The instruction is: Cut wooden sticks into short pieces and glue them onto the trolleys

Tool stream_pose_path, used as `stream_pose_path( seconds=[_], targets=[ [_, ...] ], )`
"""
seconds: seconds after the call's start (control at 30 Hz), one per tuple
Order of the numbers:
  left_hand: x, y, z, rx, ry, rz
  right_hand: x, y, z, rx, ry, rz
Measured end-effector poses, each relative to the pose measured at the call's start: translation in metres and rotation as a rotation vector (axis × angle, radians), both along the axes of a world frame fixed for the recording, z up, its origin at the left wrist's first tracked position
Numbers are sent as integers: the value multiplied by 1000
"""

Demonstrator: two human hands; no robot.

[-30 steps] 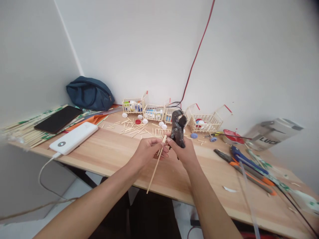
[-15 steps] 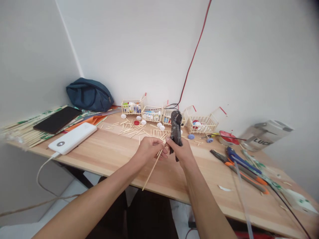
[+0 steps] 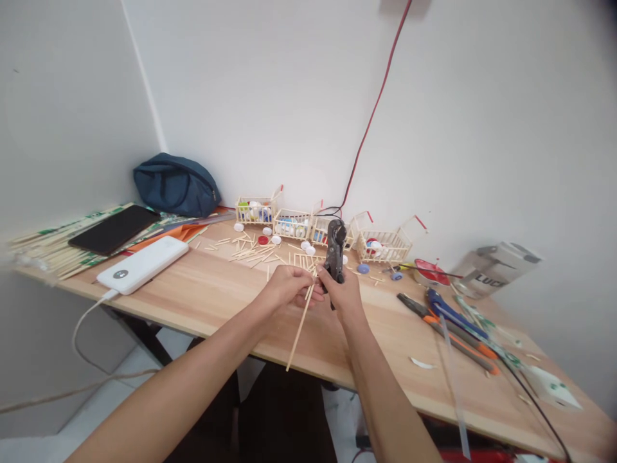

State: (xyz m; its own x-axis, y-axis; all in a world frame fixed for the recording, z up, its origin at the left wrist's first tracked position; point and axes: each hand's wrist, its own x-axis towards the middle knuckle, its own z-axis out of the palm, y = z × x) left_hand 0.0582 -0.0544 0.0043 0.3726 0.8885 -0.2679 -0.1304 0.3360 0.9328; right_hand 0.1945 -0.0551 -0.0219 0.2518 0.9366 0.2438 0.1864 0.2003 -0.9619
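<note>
A thin wooden stick point(image 3: 299, 334) is pinched between the fingers of my left hand point(image 3: 289, 286), its long end slanting down past the table's front edge. My right hand point(image 3: 344, 296) is closed around a black hand tool point(image 3: 336, 247) with a rounded head, held upright; its exact kind is not clear. Both hands meet over the middle of the table, where the stick's upper end lies close to the tool and is partly covered by fingers. Just beyond them are short cut sticks point(image 3: 255, 251) and a small flat stick frame point(image 3: 303, 260).
Several small stick-built carts point(image 3: 383, 246) holding coloured caps line the wall. Pliers point(image 3: 448, 334) and a blue-handled tool point(image 3: 456, 314) lie right, near a red dish point(image 3: 431, 271). A white power bank point(image 3: 144, 263), phone point(image 3: 113, 229) and blue pouch point(image 3: 177, 185) occupy the left.
The view has shifted slightly, so the things on the right appear further left. My hands stay together; the stick's lower end hangs a little steeper and the tool looks slightly nearer the left fingers.
</note>
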Motion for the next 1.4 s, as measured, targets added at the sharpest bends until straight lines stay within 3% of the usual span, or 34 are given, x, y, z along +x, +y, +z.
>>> stream_pose_path(
  seconds=[0.27,0.63,0.97,1.2,1.4],
  targets=[
    [-3,3,-2,-9,9,-64,0,0,-1,8,-67,-15],
    [0,3,-5,-10,16,-63,7,3,-3,-73,25,20],
    [-21,-18,-7,-98,-121,-158,17,2,-4,2,98,-10],
    [-23,-15,-10,-169,-189,-165,14,1,-1,89,126,2],
    [-24,-13,-13,-139,-310,-209,12,-2,2,134,152,-21]
  ],
)
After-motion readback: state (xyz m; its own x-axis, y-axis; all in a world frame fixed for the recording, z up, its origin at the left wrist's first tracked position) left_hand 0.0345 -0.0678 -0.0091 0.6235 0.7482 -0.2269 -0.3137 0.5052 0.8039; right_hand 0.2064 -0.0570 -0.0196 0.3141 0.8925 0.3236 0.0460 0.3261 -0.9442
